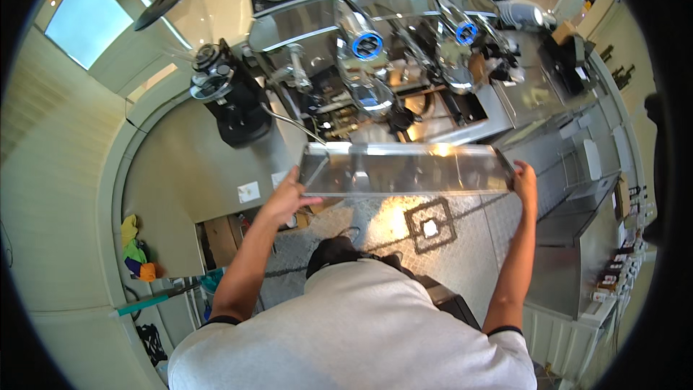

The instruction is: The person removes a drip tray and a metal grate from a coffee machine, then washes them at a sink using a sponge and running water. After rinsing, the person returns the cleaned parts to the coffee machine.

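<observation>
A long, shallow stainless-steel tray (400,170) spans the space before me, lifted above the tiled floor. My left hand (284,197) grips its left end, and my right hand (524,181) has hold of the right end. Just beyond the tray stands a chrome espresso machine (354,19) with two blue-lit rings. Its lower part is exposed, showing brass fittings (344,131) and dark inner parts. A thin bent steam wand (292,121) reaches down near the tray's upper left corner. The fingers beneath the tray are partly hidden.
A black coffee grinder (235,105) stands on the left counter (178,173). Coloured cloths (138,252) lie at that counter's edge, above a green-handled tool (143,305). Stacked cups (520,13) sit right of the machine. Small bottles (612,276) line the right side.
</observation>
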`<action>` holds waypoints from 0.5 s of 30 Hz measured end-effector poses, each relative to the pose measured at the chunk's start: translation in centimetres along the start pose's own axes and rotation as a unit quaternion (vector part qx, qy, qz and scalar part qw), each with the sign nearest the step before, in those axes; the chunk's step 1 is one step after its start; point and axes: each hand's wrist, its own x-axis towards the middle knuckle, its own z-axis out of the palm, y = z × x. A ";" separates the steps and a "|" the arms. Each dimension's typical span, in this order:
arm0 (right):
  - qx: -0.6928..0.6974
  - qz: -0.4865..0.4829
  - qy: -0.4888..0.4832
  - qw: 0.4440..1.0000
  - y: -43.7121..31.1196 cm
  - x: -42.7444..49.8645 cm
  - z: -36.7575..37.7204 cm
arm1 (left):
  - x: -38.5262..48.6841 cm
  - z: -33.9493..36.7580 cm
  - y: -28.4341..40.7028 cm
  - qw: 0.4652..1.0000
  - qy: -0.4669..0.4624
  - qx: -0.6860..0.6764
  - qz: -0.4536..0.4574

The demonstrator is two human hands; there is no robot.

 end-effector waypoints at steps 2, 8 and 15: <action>-0.099 0.001 0.037 0.994 0.0 -1.3 -1.9 | -0.6 -1.0 -0.6 0.994 -0.065 -0.075 -0.035; -0.114 -0.022 0.091 0.989 0.5 -14.4 -7.9 | 1.0 -2.0 -3.3 0.950 -0.182 -0.197 -0.160; -0.092 0.093 0.310 0.942 -1.5 -35.2 -11.6 | 5.4 3.3 -2.4 0.901 -0.302 -0.115 -0.291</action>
